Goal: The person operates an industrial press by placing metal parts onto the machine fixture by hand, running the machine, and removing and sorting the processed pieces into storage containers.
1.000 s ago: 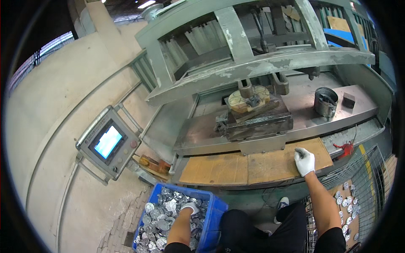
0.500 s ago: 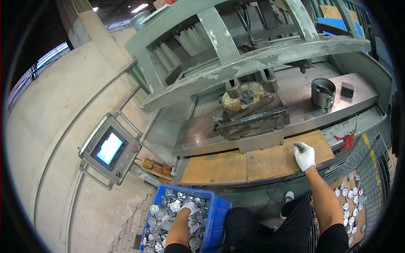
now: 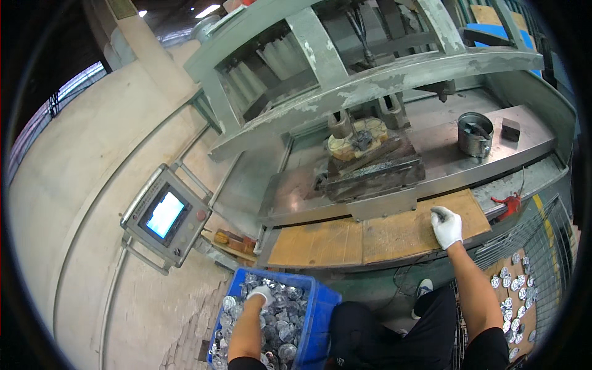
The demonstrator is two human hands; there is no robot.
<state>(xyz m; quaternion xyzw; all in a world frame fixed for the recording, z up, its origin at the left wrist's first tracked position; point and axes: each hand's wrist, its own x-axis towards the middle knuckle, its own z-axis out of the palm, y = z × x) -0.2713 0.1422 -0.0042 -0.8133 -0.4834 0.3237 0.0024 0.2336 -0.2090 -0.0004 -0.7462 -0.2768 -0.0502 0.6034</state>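
Note:
A blue plastic bin (image 3: pixel 318 321) at the lower left is heaped with round, shiny metal parts (image 3: pixel 284 333). My left hand (image 3: pixel 261 293), in a white glove, reaches down among them near the bin's far side. Its fingers are hidden, so a grip on any part cannot be made out. My right hand (image 3: pixel 448 228), gloved in white too, rests on the right part of a wooden board (image 3: pixel 394 236) along the machine's front. Its fingers are curled in, and nothing shows in them.
Ahead stands a green press frame (image 3: pixel 370 80) over a dark metal fixture (image 3: pixel 376 176). A metal pot (image 3: pixel 475 139) and a small dark block (image 3: pixel 510 129) sit on the machine bed. To the left is a control panel (image 3: pixel 165 216); lower right, a wire cage (image 3: pixel 524 246) holds similar parts.
My left hand has moved left and slightly farther away within the bin. My right hand stays on the board. The whole view has shifted slightly.

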